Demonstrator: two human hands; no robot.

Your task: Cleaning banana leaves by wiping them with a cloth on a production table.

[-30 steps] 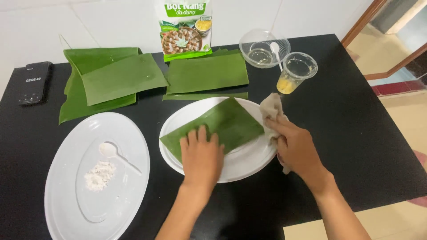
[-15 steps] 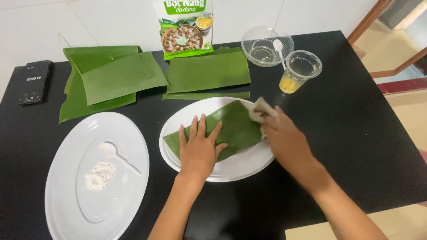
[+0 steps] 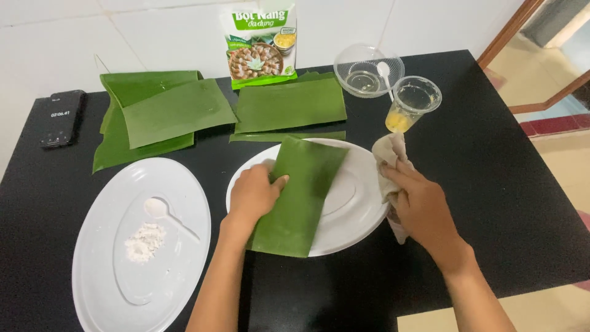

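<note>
Left hand (image 3: pixel 257 192): lay flat and open on the left edge of the banana leaf piece (image 3: pixel 301 195), pressing it, not gripping. Right hand (image 3: pixel 423 209): closed around a crumpled cloth (image 3: pixel 389 161), at the right rim of the round white plate (image 3: pixel 350 215). Leaf piece: in the centre of the frame, across the plate, long axis from upper right to lower left, lower end over the plate rim; directly left of the right hand, with bare plate between. Left hand nearer, already touching. Containers: oval white plate (image 3: pixel 104 246) at lower left, with white powder (image 3: pixel 144 241) and a plastic spoon (image 3: pixel 165 214); clear cup (image 3: pixel 413 103) at upper right, tilted, with little yellow liquid; clear bowl (image 3: pixel 367 72) behind, with a white spoon. More leaf pieces (image 3: pixel 166 114) stacked at upper left.
</note>
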